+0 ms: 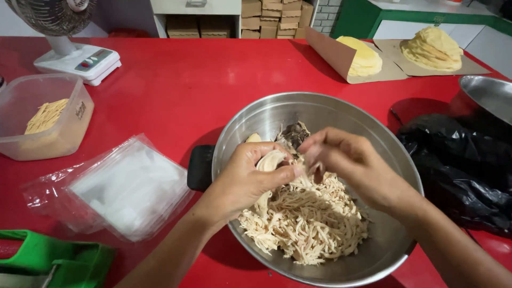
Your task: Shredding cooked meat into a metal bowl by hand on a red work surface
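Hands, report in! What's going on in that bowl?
Left hand gripping chicken piece. Right hand fingers pulling strands. Shredded pile in steel bowl. Nothing blocking.

Red table (213, 80); silver steel bowl (389, 250) of pale cream shreds (309, 218); black bag (464, 160) at three o'clock; yellow flatbreads (433, 49) at one o'clock; green object (53, 258) at eight o'clock.

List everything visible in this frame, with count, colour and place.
steel bowl: 1, silver, centre, on the red table
shredded chicken: 1 heap, pale, in bowl
chicken piece: 1, pale, between both hands
plastic container: 1, clear, left, holding yellow shreds
plastic bags: 1 stack, clear, left front
fan base: 1, white, far left
black bag: 1, right
flatbread stacks: 2, yellow, far right, on brown paper
left hand: pinching chicken piece
right hand: pulling at it
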